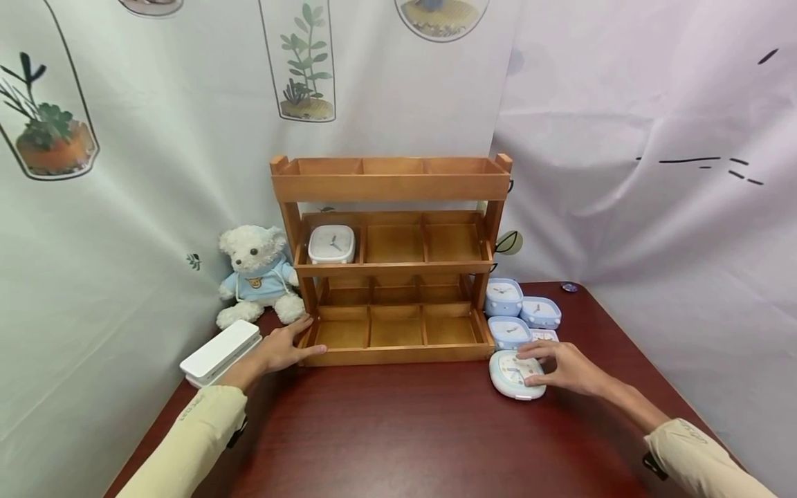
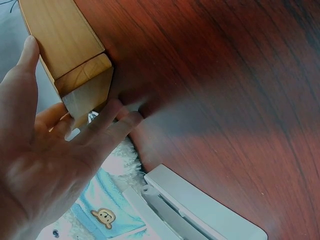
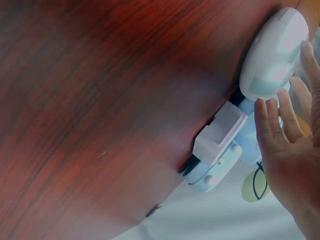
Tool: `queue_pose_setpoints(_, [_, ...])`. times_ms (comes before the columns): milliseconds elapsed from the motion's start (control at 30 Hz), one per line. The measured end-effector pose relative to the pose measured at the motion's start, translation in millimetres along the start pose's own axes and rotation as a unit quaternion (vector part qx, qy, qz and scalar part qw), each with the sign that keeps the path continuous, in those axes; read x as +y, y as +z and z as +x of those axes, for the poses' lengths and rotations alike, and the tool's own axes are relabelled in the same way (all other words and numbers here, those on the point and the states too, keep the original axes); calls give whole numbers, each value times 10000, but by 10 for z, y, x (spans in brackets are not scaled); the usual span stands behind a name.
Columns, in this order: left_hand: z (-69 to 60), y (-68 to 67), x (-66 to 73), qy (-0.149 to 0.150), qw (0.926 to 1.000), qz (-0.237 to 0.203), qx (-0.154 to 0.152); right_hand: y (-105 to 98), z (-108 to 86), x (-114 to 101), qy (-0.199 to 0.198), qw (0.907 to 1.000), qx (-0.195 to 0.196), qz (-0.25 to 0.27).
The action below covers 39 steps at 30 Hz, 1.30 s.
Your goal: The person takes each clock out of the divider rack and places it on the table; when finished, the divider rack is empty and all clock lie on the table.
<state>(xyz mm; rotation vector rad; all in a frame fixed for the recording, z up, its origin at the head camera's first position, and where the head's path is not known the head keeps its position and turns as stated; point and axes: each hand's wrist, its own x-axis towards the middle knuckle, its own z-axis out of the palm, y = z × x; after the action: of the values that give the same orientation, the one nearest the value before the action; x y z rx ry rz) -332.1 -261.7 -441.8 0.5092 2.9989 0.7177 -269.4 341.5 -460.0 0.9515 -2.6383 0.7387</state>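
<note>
At the right of the head view, a white alarm clock [image 1: 514, 373] with a pale rim lies on the table, its face up. My right hand [image 1: 569, 366] reaches over its right side, thumb and fingers spread apart. In the right wrist view, the fingertips of this hand [image 3: 290, 150] meet the edge of the white clock [image 3: 275, 57], and the fingers look nearly straight. My left hand [image 1: 283, 347] rests at the lower left front corner of a wooden tiered rack [image 1: 398, 357], thumb along its front, fingers extended at its side.
Several blue clocks [image 1: 503, 297] cluster right of the rack, with a small pale box [image 1: 544, 335] beside them. Another white clock [image 1: 332, 243] sits in the middle tier's left compartment. A teddy bear [image 1: 255, 273] and white flat cases [image 1: 221, 351] are at the left.
</note>
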Motion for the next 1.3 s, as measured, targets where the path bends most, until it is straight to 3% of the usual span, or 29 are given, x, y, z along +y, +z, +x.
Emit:
queue_pose_setpoints(267, [-19, 21, -18, -28, 10000, -47, -25, -46, 75, -37, 185, 9989, -232, 362])
queue_pose_setpoints(567, [-17, 29, -27, -37, 10000, -65, -41, -195, 422, -207, 93, 9984, -223, 506])
queue_pose_setpoints(800, [-17, 32, -19, -48, 10000, -63, -58, -327, 799, -431, -277, 9981, -147, 526])
queue_pose_setpoints(1033, [7, -2, -21, -168, 9998, 64, -49, -464, 1301, -735, -567, 9968, -167, 545])
queue_pose_setpoints(1300, [10, -17, 23, -175, 9997, 100, -107, -513, 1805, -1041, -887, 9952, 130, 394])
